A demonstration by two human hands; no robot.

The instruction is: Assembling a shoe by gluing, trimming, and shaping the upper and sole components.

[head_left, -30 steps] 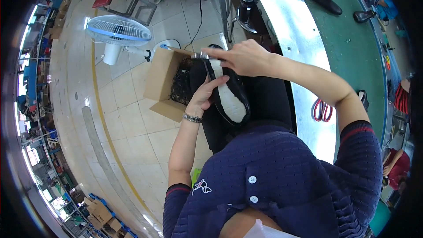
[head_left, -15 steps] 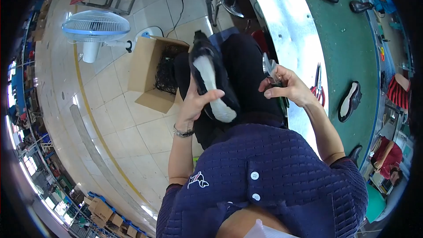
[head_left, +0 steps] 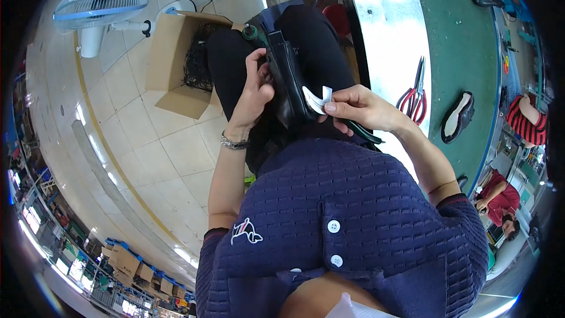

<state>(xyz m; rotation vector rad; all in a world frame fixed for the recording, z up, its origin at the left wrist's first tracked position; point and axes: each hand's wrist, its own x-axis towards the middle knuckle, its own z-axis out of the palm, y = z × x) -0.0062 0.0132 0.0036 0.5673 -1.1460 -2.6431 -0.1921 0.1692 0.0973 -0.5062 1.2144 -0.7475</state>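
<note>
A black leather shoe (head_left: pixel 286 76) lies along my lap, its sole turned out of sight. My left hand (head_left: pixel 253 91) is at its left side, fingers curled against the leather. Between thumb and fingers of my right hand (head_left: pixel 368 108), a thin white curved strip (head_left: pixel 313 99) is pinched at the shoe's near end. A small white tab stands up beside the pinch. Under that hand runs a dark green, curved handle-like piece (head_left: pixel 364 132); what it belongs to is hidden. Past the shoe's far end shows a green, round-ended object (head_left: pixel 250 31), its kind unclear.
Red-handled pliers or snips (head_left: pixel 415 97) lie on the metal table edge (head_left: pixel 388 23) to my right. Another shoe (head_left: pixel 458 118) lies on the green belt (head_left: pixel 438 59). At left are an open cardboard box (head_left: pixel 165 53) with black stringy material and a fan (head_left: pixel 97 9). Other people sit beyond the belt.
The shoe has been turned over, so its white underside no longer shows. My right hand has come left to the shoe with the thin piece. The view has shifted a little.
</note>
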